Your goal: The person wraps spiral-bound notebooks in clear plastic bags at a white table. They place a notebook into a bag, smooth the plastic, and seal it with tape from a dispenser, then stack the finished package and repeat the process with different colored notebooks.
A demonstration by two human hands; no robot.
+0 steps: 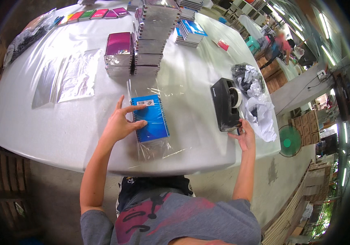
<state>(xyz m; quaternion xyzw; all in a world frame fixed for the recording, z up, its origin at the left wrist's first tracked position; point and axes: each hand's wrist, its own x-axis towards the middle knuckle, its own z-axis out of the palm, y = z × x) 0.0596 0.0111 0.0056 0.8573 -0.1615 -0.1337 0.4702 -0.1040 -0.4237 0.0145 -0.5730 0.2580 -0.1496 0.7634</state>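
Observation:
A stack of blue spiral notebooks (pixel 152 124) lies in front of me, loosely wrapped in clear plastic film (pixel 146 153) that sticks out past its near and far ends. A white label (pixel 145 103) is on the cover. My left hand (pixel 120 122) rests over the stack's left side, fingers spread, index fingertip by the label and thumb on the cover. To the right stands a black tape dispenser (pixel 220 106) with a roll of tape (pixel 235 98). My right hand (pixel 246 138) is at its near end, fingers bent around the corner; what they grip is too small to make out.
Clear plastic sheets (pixel 77 77) lie at left. Tall notebook stacks (pixel 152 45) and a magenta-covered stack (pixel 119 53) stand beyond my work. Crumpled plastic (pixel 260 118) lies right of the dispenser, near the table edge. Farther off are a green fan (pixel 288 141) and a person (pixel 279 47).

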